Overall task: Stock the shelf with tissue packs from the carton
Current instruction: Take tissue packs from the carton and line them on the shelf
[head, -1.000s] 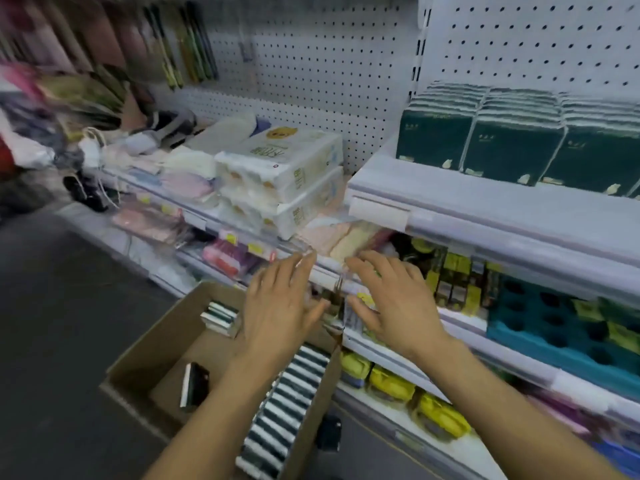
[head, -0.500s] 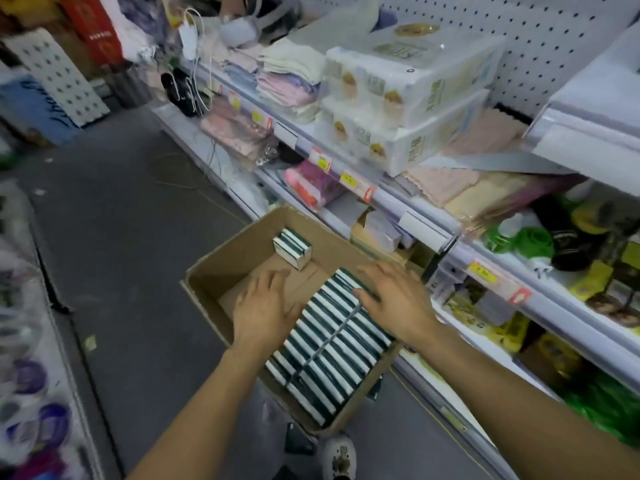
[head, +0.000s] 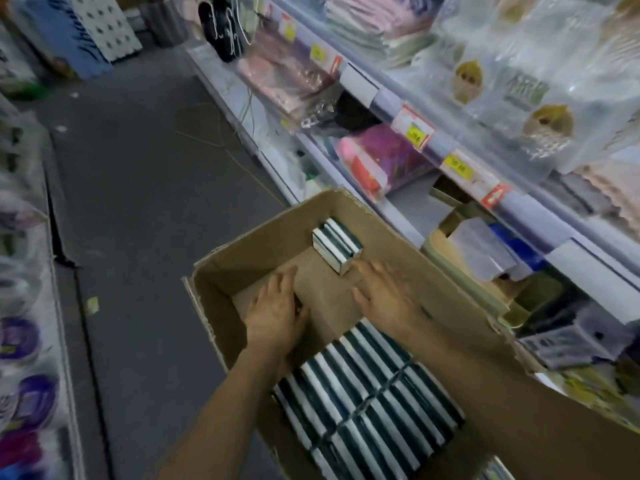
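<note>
While we lean over the carton (head: 242, 261), both our hands are down inside it above the bare cardboard floor. Our left hand (head: 277, 313) lies at about seven o'clock of the carton's open middle, fingers stretched forward and relaxed; a dark edge shows just under its fingers, but we cannot tell whether it is touching or holding anything. Our right hand (head: 384, 299) lies at about three o'clock of that bare patch, fingers spread and straight, gripping nothing, with its fingertips just beside a small stack of tissue packs (head: 337, 245) that stands in the far corner at twelve o'clock.

The main rows of tissue packs (head: 367, 403) fill the near end of the carton at six o'clock, standing on edge in dark green and white stripes, packed tight against one another. Any print on them is too blurred for us to read.

At two o'clock runs the shelf rail (head: 519, 206), carrying yellow price tags (head: 457, 165) and red-and-white labels; the figures on them are smeared and we cannot make them out. Behind the rail lies a pink packet (head: 377, 157), and above it sit clear-wrapped bundles (head: 540, 109) with gold emblems and unreadable lettering. At eleven o'clock a blue board (head: 74, 46) shows cursive white writing, also illegible. Grey floor (head: 138, 188) stretches off at ten o'clock.
</note>
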